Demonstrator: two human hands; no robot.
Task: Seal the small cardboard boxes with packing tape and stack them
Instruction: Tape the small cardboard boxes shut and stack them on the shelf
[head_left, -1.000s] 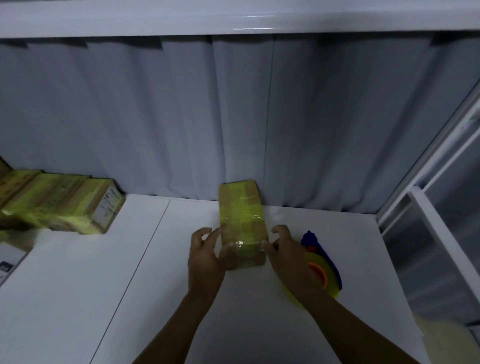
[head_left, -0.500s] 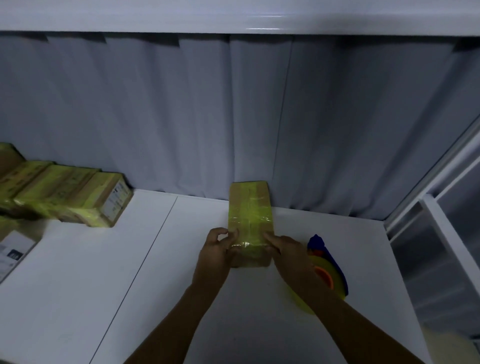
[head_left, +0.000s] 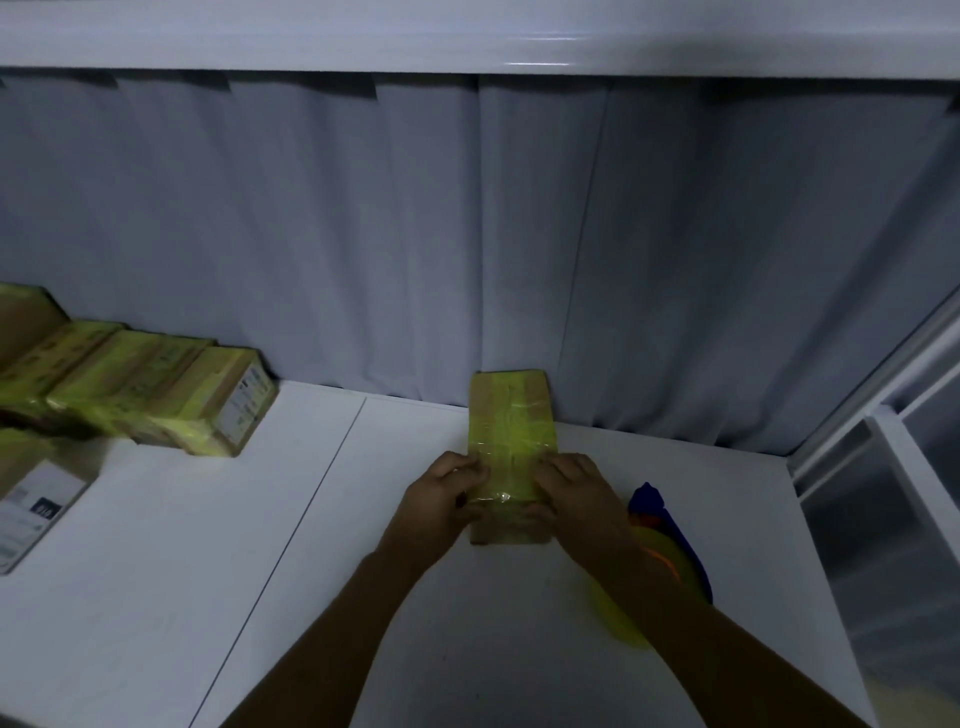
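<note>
your left hand (head_left: 441, 499) and right hand (head_left: 576, 493) both grip the near half of the box (head_left: 511, 431), fingers curled over its top edges from either side. the box lies flat on the white desk (head_left: 156, 597), its long side pointing away from you and its far end at the grey curtain (head_left: 467, 234). yellow tape wraps its middle. the tape dispenser (head_left: 670, 545), blue and orange with a yellow roll, lies just beside your right wrist, partly hidden by the forearm. at far left a row of taped boxes (head_left: 130, 384) sits by the curtain. the nearest one has a white label (head_left: 244, 402), its print too small to read. a flat package (head_left: 36, 499) at the left edge has a label too, its digits blurred.
</note>
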